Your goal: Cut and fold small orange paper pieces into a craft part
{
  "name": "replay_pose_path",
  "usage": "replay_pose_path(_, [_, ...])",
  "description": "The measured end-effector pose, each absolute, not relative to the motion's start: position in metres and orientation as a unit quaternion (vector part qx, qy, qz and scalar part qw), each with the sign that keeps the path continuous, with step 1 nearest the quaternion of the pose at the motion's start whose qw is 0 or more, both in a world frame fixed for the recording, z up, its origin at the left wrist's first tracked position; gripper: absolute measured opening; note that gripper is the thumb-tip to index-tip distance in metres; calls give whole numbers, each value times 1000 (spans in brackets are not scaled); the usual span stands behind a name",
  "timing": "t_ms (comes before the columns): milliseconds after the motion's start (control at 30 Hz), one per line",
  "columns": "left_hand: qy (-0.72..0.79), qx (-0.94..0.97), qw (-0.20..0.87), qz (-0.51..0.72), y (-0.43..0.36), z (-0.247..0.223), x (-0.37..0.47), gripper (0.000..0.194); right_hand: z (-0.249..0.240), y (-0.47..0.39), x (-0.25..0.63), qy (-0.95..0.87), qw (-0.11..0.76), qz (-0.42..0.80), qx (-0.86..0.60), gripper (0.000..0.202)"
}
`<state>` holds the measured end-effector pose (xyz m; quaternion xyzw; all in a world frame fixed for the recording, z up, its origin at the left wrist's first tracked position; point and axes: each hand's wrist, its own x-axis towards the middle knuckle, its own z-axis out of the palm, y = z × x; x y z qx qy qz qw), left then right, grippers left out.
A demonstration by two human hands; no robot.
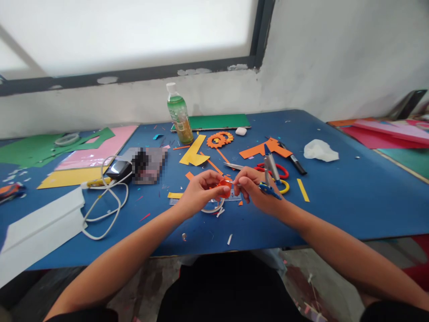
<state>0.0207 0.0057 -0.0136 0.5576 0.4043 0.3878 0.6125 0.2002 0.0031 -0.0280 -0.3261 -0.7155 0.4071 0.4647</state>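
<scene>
- Several smooth card sheets lie at the left of the frame, among them a yellow sheet (63,177); below them is a creased white sheet (43,219).
- A looped white cable (117,206) curls beside it on the blue bench (351,201).
- Upper centre, a rounded clear plastic bottle (181,118) stands upright.
- At the centre, the left hand (203,191) pinches a small orange piece (225,192), curved and apparently card. It looks light, bendable and easily creased; thumb and fingertip along its edge should suit it best.
- Just above lie flat orange rings (220,140) with toothed rims.
- Right of centre, the right hand (254,184) grips a blue-handled tool (270,191), its slim metal tip at the orange piece.
- Farther right lies thin, crumpled white tissue (321,150).
</scene>
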Motion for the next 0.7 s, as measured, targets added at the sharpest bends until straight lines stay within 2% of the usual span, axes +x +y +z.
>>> replay_pose_path(267, [395, 558, 625, 377, 6, -15, 20, 31, -24, 1, 198, -728, 449, 392, -339, 37])
replay_pose_path(700, [412, 564, 607, 380, 5, -16, 23, 30, -18, -3, 199, -817, 415, 173, -360, 43])
